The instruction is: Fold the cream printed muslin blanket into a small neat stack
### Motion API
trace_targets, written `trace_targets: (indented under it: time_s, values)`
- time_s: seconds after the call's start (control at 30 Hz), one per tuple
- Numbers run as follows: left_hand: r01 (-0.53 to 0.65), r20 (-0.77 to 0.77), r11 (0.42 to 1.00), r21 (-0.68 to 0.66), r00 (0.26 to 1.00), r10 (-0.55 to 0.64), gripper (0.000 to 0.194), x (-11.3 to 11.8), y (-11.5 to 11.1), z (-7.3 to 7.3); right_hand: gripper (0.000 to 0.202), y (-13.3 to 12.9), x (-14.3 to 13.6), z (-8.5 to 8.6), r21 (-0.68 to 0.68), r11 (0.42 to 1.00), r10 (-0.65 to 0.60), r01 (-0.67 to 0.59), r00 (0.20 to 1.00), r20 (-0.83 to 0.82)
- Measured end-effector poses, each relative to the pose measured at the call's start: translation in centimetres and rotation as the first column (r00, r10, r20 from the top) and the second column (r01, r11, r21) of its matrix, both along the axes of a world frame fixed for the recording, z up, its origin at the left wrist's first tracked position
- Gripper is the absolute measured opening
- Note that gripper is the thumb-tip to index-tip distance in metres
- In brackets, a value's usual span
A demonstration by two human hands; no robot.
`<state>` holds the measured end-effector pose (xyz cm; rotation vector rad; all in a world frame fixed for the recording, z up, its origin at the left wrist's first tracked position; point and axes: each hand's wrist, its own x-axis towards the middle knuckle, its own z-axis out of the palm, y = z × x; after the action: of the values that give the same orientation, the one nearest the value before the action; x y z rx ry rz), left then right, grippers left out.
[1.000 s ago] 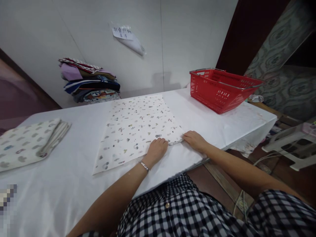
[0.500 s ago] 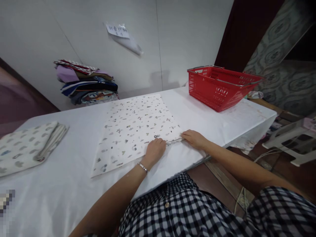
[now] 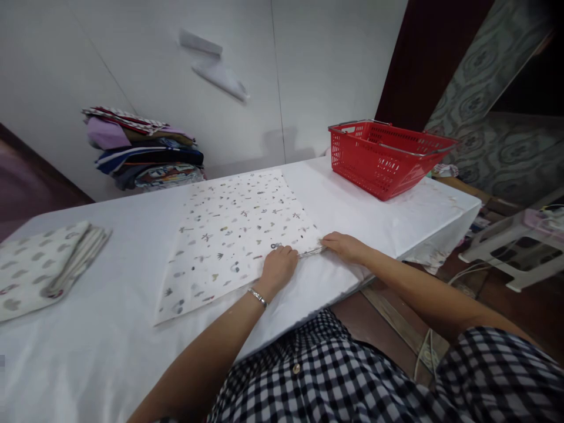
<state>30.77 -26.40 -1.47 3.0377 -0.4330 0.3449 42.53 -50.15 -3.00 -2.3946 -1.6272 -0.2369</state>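
A white cloth [image 3: 233, 235] printed with small grey and brown motifs lies flat, in layers, on the white-covered table [image 3: 127, 282]. My left hand [image 3: 279, 267], with a silver bracelet at the wrist, is closed over the cloth's near edge, its fingertips curled on top. Further right, my right hand [image 3: 342, 247] pinches the near right corner of the same cloth between thumb and fingers. Between the two hands the edge shows several stacked layers, slightly bunched.
At the left lies a folded cloth [image 3: 39, 264] with grey patches. Stacked folded fabrics [image 3: 145, 150] stand against the wall at the back. A red basket [image 3: 388, 161] sits at the back right. Beyond the table's right end stands a white plastic stool [image 3: 515, 249] on the floor.
The view has shifted slightly, so the surroundings sit a little further left. Both hands keep their hold on the cloth's near edge. The paper on the wall has curled over.
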Motion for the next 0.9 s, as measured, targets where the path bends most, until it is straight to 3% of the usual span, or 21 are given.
trace_targets:
  time_s: [0.23,0.47,0.67,0.9]
  values:
    - [0.013,0.058,0.997,0.076,0.998,-0.017,0.022,-0.2,0.1,-0.8,0.030,0.6,-0.4,-0.1,0.064,0.994,-0.094,0.086,0.985,0.142]
    - [0.055,0.076,0.994,0.093,0.995,-0.062,0.020,-0.4,0.0,-1.3,0.029,-0.1,-0.7,-0.7,-0.005,0.999,-0.035,0.036,0.990,0.136]
    - [0.033,0.076,0.994,0.102,0.996,-0.041,0.021,-0.4,0.1,-1.0,0.029,0.4,-0.6,-0.6,0.031,0.996,-0.088,0.084,0.985,0.148]
    - [0.033,0.053,0.998,0.059,0.998,-0.036,0.018,-0.5,-0.1,-1.1,0.029,0.4,-0.9,-0.3,-0.110,0.990,-0.069,0.082,0.991,0.114]
